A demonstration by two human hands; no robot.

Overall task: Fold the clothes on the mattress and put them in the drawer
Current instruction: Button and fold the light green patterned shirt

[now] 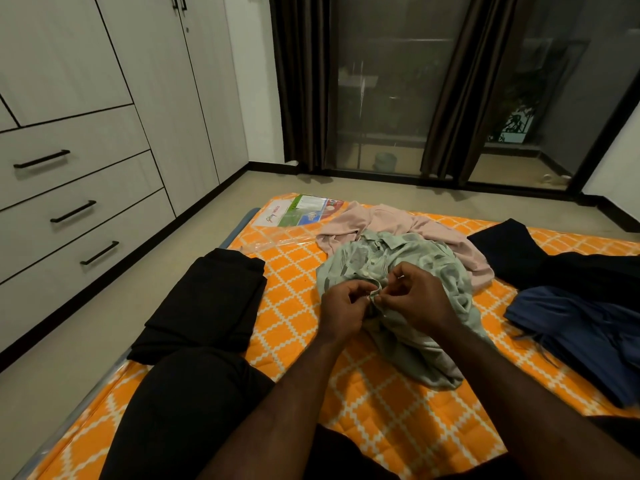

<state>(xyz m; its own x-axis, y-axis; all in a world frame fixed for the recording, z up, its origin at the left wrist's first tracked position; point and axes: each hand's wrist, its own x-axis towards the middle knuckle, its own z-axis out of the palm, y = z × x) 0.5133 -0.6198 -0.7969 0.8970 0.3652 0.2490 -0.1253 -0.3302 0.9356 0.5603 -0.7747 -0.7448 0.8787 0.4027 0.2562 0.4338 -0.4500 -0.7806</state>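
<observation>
Both hands pinch the green shirt's front placket, left hand (341, 306) and right hand (417, 299) fingers curled tight on fabric, likely buttoning before folding. Green shirt (398, 261) lies crumpled mid-mattress (301, 296). Next: flatten it, fold. Folded black garment (207, 299) left; pink shirt (398, 223) behind; drawers (69, 209) shut, far left.

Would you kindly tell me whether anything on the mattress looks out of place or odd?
Only one thing: wrinkled clear plastic wrap with a printed label lies over the far left corner of the mattress. The crumpled pink garment and green shirt simply await folding.
</observation>
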